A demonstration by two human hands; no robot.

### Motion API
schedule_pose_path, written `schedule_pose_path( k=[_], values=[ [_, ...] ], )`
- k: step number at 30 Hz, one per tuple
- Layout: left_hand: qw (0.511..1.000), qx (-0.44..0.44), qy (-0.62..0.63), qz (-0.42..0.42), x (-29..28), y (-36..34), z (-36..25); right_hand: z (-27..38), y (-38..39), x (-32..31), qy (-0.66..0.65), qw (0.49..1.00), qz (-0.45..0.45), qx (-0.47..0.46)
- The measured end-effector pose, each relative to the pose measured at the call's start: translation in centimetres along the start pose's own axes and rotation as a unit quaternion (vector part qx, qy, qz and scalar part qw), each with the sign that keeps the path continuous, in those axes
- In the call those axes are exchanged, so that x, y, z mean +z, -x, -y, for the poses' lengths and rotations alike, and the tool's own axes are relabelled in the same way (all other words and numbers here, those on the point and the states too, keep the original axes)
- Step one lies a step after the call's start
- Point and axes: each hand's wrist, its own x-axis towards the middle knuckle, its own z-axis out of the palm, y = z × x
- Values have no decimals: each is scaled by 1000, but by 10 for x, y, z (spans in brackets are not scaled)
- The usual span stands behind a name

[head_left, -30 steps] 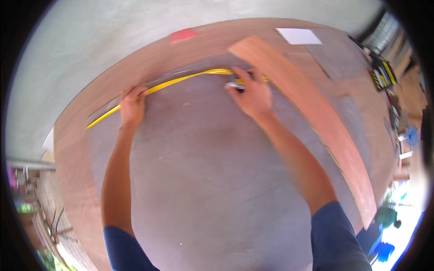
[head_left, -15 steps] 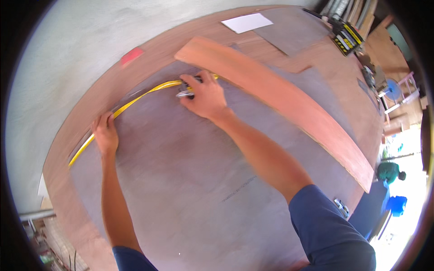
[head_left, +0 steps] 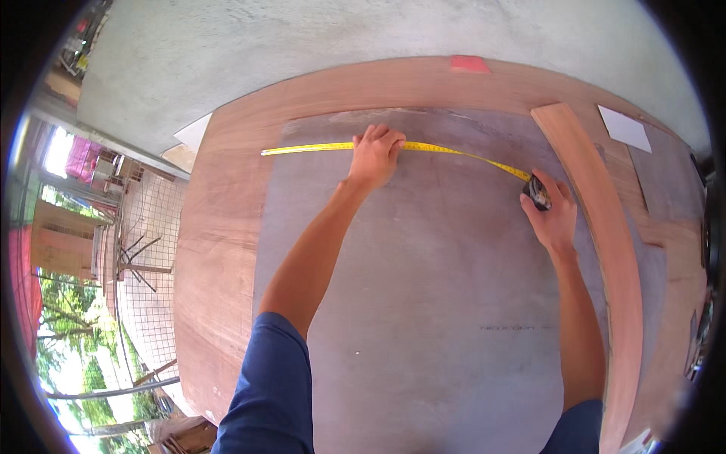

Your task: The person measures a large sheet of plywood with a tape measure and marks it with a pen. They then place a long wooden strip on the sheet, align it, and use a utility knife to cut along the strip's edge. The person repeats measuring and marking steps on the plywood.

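Observation:
A yellow tape measure blade (head_left: 316,147) stretches left to right across a large grey sheet (head_left: 423,303), near its far edge. Its free end lies beyond the sheet's left edge, over the brown wooden board. My left hand (head_left: 374,157) has its fingers closed on the blade, roughly a third of the way along. At the right, my right hand (head_left: 556,219) grips the dark tape measure case (head_left: 538,194). Between my hands the blade bows and twists slightly. Just right of my right hand lies a long reddish wooden plank (head_left: 609,250).
The brown board (head_left: 219,250) extends past the sheet and meets a pale grey wall (head_left: 363,38). A red piece (head_left: 470,64) sits at the board's far edge. White paper (head_left: 625,129) lies at far right. Wire mesh (head_left: 147,265) stands to the left.
The view has turned left, bringing in the mesh and greenery. My right hand and the case have come nearer along the plank. Both hands still hold the tape measure.

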Motion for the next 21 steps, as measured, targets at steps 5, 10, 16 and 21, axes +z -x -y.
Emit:
schedule_pose_path(
  k=[5, 10, 16, 21],
  values=[
    [996, -58, 31, 65, 5, -6, 1, 1, -3, 5, 25, 999, -2, 38],
    [997, -49, 46, 24, 17, -22, 1, -7, -8, 16, 59, 998, -15, 34],
    [996, -76, 42, 27, 35, -50, 5, -19, -28, 33, 130, 990, -34, 46],
    [998, -59, 27, -6, 42, -52, 11, -19, -24, 41, 128, 987, -56, 84]
  ],
)
